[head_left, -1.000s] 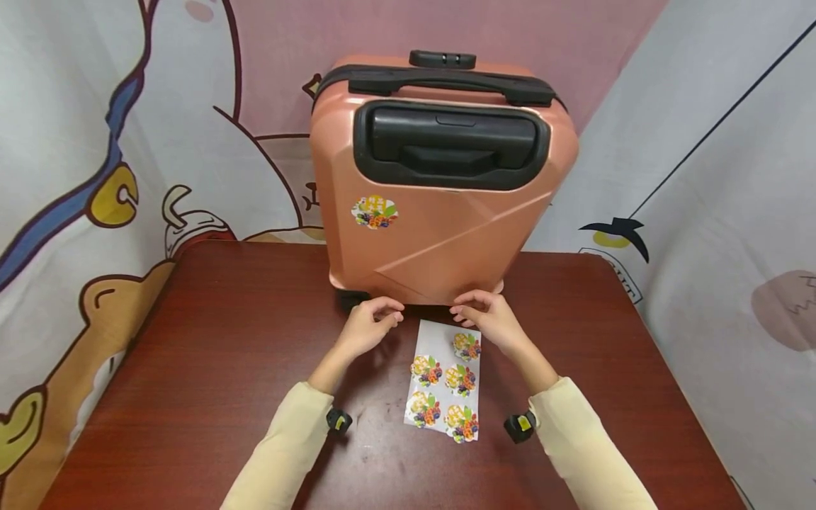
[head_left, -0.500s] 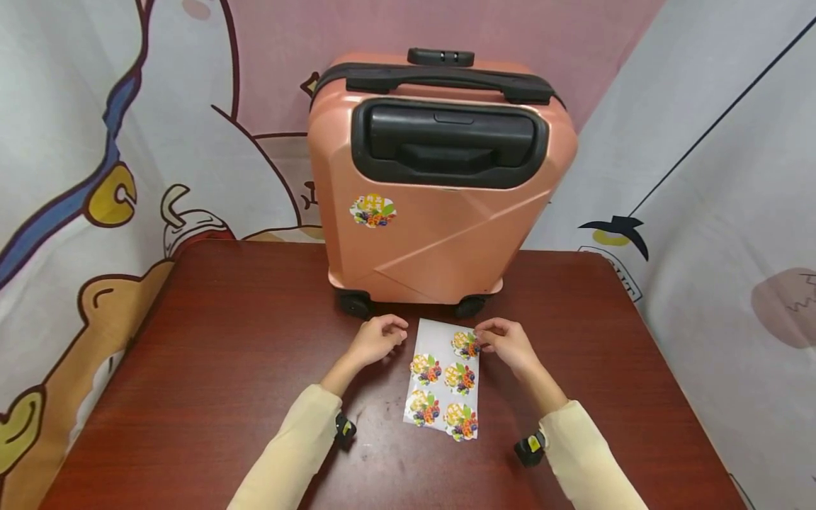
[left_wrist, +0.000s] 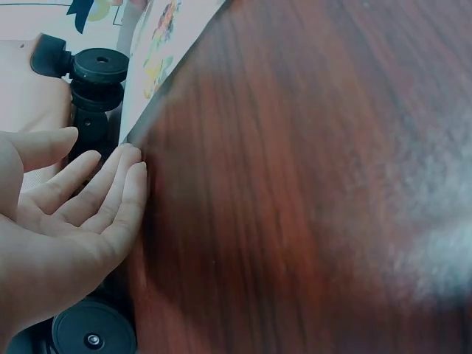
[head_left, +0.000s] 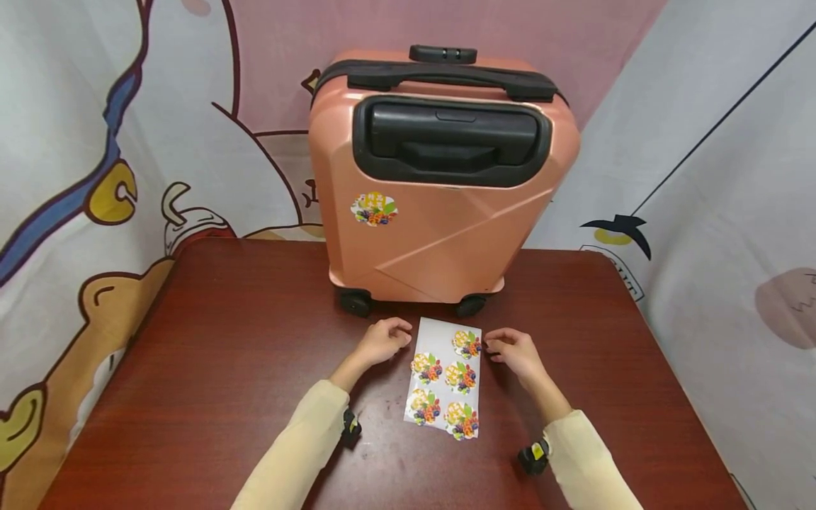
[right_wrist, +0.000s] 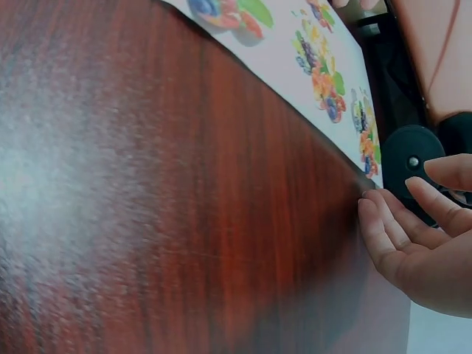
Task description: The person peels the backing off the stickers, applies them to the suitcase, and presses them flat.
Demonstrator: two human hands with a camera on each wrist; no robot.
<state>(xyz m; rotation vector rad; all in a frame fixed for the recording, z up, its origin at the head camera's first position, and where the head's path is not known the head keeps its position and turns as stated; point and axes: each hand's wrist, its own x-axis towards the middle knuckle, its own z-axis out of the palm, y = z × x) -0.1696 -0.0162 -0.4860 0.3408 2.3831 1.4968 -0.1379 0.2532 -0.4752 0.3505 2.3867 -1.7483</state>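
One white sheet lies on the table, between the left hand and the right hand, which are just beside its far end. It carries five roundish, colourful fruit stickers, two in the left column and three in the right, while its far left corner is plain white. Behind it, an orange-pink suitcase stands upright on black wheels, with one similar fruit sticker on the left part of its near face, below the black handle recess.
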